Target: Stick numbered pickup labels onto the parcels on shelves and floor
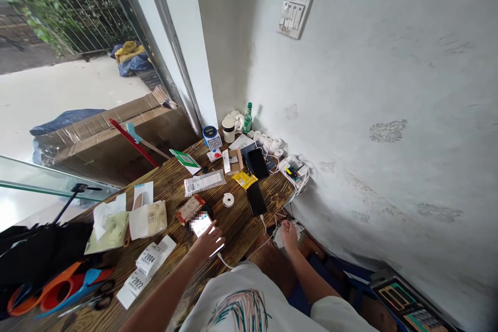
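Note:
My left hand (210,239) reaches over a lit smartphone (200,223) on the wooden table (210,207), its fingers stretched out and touching the screen. A white cable (225,262) runs from the phone's lower end. Beyond the phone lies a reddish-orange packet (190,208), and a small white roll (228,199) sits to its right. Past the table's right edge, my right hand (289,235) hangs with its fingers curled closed. What it holds, if anything, is hidden. Nearest to it on the table is a dark phone (256,199) plugged into a white cable.
Receipts (144,264), scissors (95,298) and tissue packs (148,219) lie on the left. At the back stand a green bottle (248,118), a lidded jar (229,130) and a blue QR-code speaker (212,138). A power strip (294,172) with tangled cables borders the wall.

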### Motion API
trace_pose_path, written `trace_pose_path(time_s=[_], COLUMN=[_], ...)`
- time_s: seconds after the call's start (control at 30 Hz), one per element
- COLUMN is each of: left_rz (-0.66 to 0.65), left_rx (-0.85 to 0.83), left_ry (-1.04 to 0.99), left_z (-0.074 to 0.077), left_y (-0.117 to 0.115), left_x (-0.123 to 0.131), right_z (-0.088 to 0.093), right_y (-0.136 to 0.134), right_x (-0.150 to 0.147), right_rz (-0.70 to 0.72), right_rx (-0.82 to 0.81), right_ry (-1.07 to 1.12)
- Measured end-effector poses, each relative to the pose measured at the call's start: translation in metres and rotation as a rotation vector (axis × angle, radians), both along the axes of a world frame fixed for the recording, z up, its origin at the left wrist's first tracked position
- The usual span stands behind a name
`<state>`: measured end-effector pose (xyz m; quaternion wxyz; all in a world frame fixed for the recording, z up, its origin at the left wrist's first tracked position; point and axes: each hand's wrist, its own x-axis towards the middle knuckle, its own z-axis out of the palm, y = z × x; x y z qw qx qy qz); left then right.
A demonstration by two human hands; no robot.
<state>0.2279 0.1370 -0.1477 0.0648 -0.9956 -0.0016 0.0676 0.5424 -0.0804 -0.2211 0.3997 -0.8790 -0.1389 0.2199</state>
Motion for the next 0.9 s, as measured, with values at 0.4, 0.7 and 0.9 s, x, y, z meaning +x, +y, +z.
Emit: trace_pose_path(time_s=[0.4, 0.7, 0.9], left_rz=[0.368, 1.509, 1.668], left_rx=[-0.146, 0.030, -0.188], left_ry=[-0.036, -0.569, -0.454], left_z=[0.037, 0.069, 0.042], left_y=[-0.023, -0.050, -0.021], left_x=[-0.016, -0.132, -0.184], right_z=[-0.006, 0.018, 0.049], right_y=[0.033, 0.048, 0.079], right_x=[-0.003, -0.047, -0.085], right_rz=[0.146, 0.423, 0.697], right_rx=[0.104, 0.233, 0.356], right_ry=[-0.158, -0.304, -0.269])
